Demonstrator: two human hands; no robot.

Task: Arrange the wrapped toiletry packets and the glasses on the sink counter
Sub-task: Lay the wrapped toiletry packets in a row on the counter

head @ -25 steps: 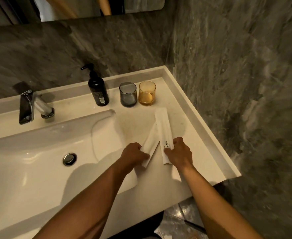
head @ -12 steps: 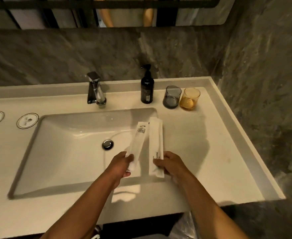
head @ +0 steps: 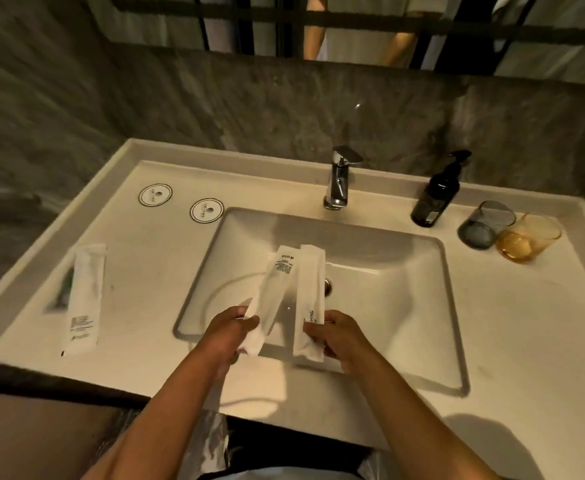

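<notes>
I hold two long white wrapped packets above the sink basin (head: 405, 306). My left hand (head: 230, 329) grips the lower end of the left packet (head: 275, 292), which leans to the right. My right hand (head: 339, 336) grips the lower end of the right packet (head: 310, 299), which stands nearly upright. Their top ends almost touch. A third white packet (head: 85, 296) lies flat on the counter's left side. A grey glass (head: 486, 225) and an amber glass (head: 528, 237) stand side by side at the back right of the counter (head: 526, 323).
A chrome tap (head: 339, 178) rises behind the basin. A black pump bottle (head: 434, 195) stands left of the glasses. Two round white coasters (head: 155, 194) (head: 206, 210) lie at the back left. A grey stone wall and a mirror edge the counter behind.
Both hands lifted the packets off the right side of the counter and carried them left over the basin. The view has swung left, showing the counter's left side.
</notes>
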